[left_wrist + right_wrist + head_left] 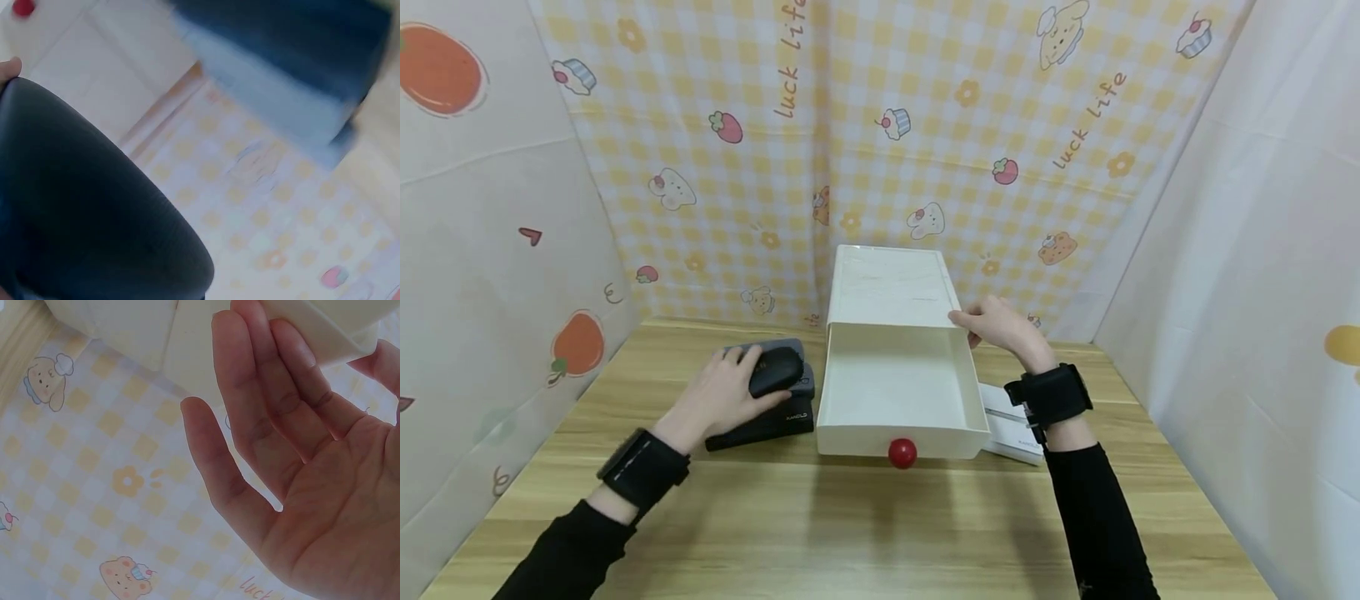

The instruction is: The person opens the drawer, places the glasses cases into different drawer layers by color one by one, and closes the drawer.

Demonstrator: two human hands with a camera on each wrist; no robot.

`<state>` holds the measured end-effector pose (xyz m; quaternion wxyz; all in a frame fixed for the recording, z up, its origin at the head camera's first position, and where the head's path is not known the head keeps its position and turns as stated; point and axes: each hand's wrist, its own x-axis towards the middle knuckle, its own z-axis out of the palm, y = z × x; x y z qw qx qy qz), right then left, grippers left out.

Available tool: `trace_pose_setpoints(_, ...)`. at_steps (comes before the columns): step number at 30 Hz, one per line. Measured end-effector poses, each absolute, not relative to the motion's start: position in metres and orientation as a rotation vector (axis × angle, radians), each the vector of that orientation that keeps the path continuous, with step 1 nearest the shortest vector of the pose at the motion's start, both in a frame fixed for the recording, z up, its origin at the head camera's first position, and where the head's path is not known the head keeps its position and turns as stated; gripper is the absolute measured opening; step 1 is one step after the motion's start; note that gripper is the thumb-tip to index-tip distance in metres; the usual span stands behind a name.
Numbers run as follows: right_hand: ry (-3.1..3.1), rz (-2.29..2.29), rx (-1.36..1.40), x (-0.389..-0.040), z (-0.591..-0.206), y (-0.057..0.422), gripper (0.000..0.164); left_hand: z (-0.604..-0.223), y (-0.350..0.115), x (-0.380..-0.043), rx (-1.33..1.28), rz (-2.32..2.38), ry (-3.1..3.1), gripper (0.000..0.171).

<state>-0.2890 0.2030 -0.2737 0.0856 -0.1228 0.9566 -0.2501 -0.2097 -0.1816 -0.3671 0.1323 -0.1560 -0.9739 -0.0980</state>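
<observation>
My left hand (722, 396) grips a black computer mouse (777, 372) over stacked dark boxes, a black one (767, 427) with pale lettering in front of a grey one (808, 382). In the left wrist view the mouse (94, 206) fills the lower left and hides most of the fingers. A white drawer box (891, 283) stands at the middle, its drawer (895, 387) pulled out toward me with nothing inside and a round red knob (902, 453) on its front. With thumb and fingers, my right hand (1000, 325) pinches the box's right front edge; the right wrist view shows those fingers (244, 375) fairly straight.
White flat boxes (1015, 437) lie to the right of the drawer, partly under the right wrist. All of it is on a wooden table (880, 525). A yellow checked cloth (880, 167) hangs behind, with white cloths at both sides.
</observation>
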Motion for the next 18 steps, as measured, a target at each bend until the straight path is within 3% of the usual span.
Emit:
trace_pose_setpoints(11, 2.860, -0.742, -0.387, -0.289, -0.274, 0.204, 0.041, -0.278, -0.137, -0.218, -0.607, -0.269, -2.730, 0.078)
trace_pose_setpoints(18, 2.858, -0.758, -0.390, -0.288, -0.274, 0.203, 0.041, -0.256, -0.083, -0.218, -0.877, -0.082, -2.754, 0.077)
